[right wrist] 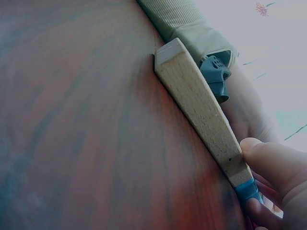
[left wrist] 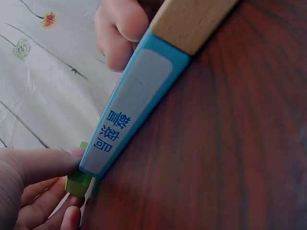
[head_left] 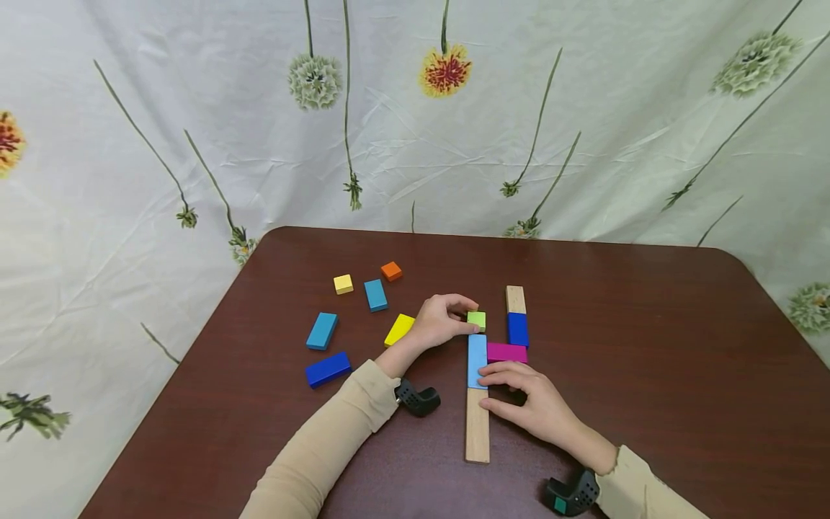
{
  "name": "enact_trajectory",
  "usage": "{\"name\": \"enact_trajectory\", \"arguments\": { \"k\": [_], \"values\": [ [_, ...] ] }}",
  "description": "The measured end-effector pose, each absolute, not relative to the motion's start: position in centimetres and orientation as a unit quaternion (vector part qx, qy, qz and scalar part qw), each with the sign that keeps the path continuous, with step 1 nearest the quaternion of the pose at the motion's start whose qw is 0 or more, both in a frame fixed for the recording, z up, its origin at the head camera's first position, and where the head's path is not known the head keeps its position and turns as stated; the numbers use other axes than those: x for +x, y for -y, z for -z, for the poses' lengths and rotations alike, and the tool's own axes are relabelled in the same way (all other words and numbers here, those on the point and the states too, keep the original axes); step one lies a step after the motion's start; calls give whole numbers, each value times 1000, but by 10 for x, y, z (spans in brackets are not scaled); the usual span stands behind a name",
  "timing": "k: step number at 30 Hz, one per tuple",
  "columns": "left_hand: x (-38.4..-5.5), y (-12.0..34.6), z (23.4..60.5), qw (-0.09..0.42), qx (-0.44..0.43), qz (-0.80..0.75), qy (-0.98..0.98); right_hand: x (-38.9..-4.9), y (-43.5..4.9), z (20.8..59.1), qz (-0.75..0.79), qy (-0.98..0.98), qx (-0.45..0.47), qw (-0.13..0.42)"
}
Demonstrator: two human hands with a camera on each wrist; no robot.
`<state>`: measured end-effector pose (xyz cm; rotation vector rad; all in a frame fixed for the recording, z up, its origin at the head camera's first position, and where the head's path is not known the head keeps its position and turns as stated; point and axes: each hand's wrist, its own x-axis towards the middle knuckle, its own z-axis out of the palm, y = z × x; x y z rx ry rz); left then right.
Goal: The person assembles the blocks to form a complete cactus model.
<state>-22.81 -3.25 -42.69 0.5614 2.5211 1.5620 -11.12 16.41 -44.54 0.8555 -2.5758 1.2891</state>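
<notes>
My left hand [head_left: 439, 321] pinches a small green block [head_left: 476, 321] between thumb and fingers, right at the far end of a light blue block [head_left: 476, 355]. In the left wrist view, the light blue block's side carries a white panel with blue printed characters. A long plain wooden block [head_left: 477, 427] continues the row toward me. My right hand [head_left: 530, 401] rests its fingertips on the light blue block, its thumb against the wooden block. Just beyond those fingers, a magenta block [head_left: 507, 352] lies crosswise, linking the row to a dark blue block [head_left: 518, 329] with a short wooden block [head_left: 515, 299] behind it.
Loose blocks lie to the left: a yellow one [head_left: 398, 329] beside my left wrist, a dark blue one [head_left: 328, 369], two medium blue ones, a pale yellow cube [head_left: 344, 284] and an orange one [head_left: 391, 271]. Flowered cloth [head_left: 402, 130] hangs behind the brown table [head_left: 648, 346].
</notes>
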Motion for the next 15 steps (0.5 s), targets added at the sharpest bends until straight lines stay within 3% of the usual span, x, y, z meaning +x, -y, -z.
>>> {"name": "enact_trajectory", "arguments": {
  "k": [15],
  "values": [
    [-227,34,427,57,195,-502,-841,-111,-164,445,-427,853,290,77]
  ]
}}
